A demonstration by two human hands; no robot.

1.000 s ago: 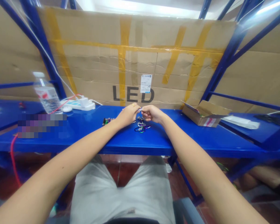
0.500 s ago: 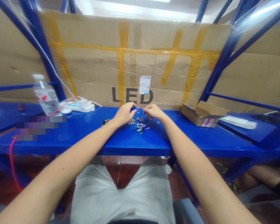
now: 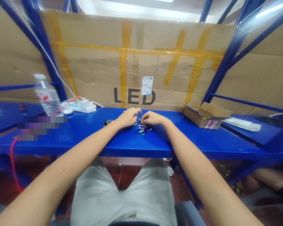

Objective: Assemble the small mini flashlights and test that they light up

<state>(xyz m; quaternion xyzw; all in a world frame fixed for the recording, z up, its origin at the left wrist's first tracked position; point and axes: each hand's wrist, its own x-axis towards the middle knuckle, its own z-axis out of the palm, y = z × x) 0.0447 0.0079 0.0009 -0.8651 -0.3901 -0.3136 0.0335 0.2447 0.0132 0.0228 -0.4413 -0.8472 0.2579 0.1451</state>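
My left hand [image 3: 128, 117] is closed round a small blue item with a metal end [image 3: 137, 113], mostly hidden by the fingers. Just to its right, my right hand [image 3: 152, 118] reaches down to the tabletop, fingers pinched together among small shiny metal pieces [image 3: 139, 119]. Whether a piece is between those fingertips I cannot make out. Right below the hands lies a bunch of coloured carabiners [image 3: 142, 129], silver, purple, green and dark. Beside my left wrist sits a little cluster of dark and coloured small items [image 3: 107, 122], partly covered by the forearm.
The blue table [image 3: 136, 143] backs onto a large cardboard panel [image 3: 96, 75] marked LED. Toward the left are a water bottle [image 3: 48, 97] and a white power strip [image 3: 82, 106] with cables. An open cardboard box [image 3: 206, 116] stands on the right. Another person's leg [image 3: 269, 179] shows lower right.
My right hand has moved left and down onto the small metal pieces. My left hand has turned slightly, so the blue item in it shows less.
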